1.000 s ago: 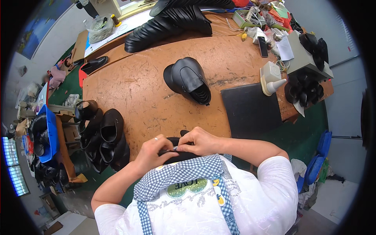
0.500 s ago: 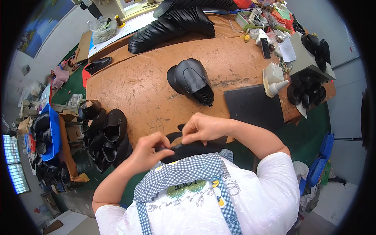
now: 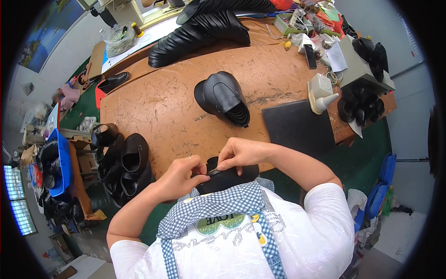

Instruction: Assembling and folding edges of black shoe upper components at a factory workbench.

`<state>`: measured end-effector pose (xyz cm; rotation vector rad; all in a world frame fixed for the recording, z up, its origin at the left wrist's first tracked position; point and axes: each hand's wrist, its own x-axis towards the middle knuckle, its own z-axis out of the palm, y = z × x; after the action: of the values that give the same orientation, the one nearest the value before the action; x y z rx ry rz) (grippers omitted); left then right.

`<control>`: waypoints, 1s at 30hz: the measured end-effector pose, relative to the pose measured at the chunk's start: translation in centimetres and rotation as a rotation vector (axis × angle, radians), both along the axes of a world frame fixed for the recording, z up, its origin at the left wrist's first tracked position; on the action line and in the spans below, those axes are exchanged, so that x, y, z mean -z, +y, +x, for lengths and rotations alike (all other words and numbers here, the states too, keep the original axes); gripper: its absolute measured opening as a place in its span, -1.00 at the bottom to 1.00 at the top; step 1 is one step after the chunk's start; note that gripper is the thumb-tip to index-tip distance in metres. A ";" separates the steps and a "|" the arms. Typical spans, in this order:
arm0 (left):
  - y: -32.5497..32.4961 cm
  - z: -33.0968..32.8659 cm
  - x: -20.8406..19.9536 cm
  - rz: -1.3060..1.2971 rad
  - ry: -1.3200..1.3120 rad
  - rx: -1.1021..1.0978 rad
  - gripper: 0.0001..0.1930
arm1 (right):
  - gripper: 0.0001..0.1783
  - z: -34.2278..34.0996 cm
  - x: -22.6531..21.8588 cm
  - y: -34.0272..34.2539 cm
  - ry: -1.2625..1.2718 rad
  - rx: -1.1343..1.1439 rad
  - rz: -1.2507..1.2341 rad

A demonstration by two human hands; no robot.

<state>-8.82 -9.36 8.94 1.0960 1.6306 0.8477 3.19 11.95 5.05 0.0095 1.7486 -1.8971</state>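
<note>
At the table's near edge, against my apron, I have a black leather shoe upper [image 3: 226,181] in both hands. My left hand [image 3: 183,174] pinches its edge between thumb and forefinger. Close beside it, the thumb and fingers of my right hand [image 3: 238,154] grip the same edge from above. The curled fingers hide part of the upper. Farther out on the table lies a nested pile of black shoe uppers [image 3: 224,98], touched by neither hand.
A black mat [image 3: 297,128] lies to the right, with a white glue bottle [image 3: 320,95] at its far edge. More uppers [image 3: 134,156] are stacked at left, near a blue bin [image 3: 65,162]. Long rows of black uppers [image 3: 200,42] stretch across the back, near a phone [image 3: 310,56].
My left hand has moved slightly right and up, nearer my right hand. The upper has turned a little between my fingers, its brownish inside now mostly hidden. The whole view has shifted slightly.
</note>
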 end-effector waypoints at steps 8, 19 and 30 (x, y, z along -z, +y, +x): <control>0.0 -0.8 0.1 -0.188 -0.217 -0.049 -0.83 | -0.72 0.1 -2.1 -0.1 -0.001 -0.015 -0.001; -0.1 0.1 0.7 0.013 0.093 -0.032 -0.81 | -0.74 0.5 -0.4 -0.9 -0.024 0.054 -0.094; -0.3 1.0 1.1 0.079 0.108 -0.145 -0.80 | -0.73 -0.8 -0.6 -0.8 0.010 -0.024 -0.024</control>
<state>-7.79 -9.67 7.85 1.1051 1.7967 0.9682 2.40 11.12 5.62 -0.0297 1.7252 -1.9032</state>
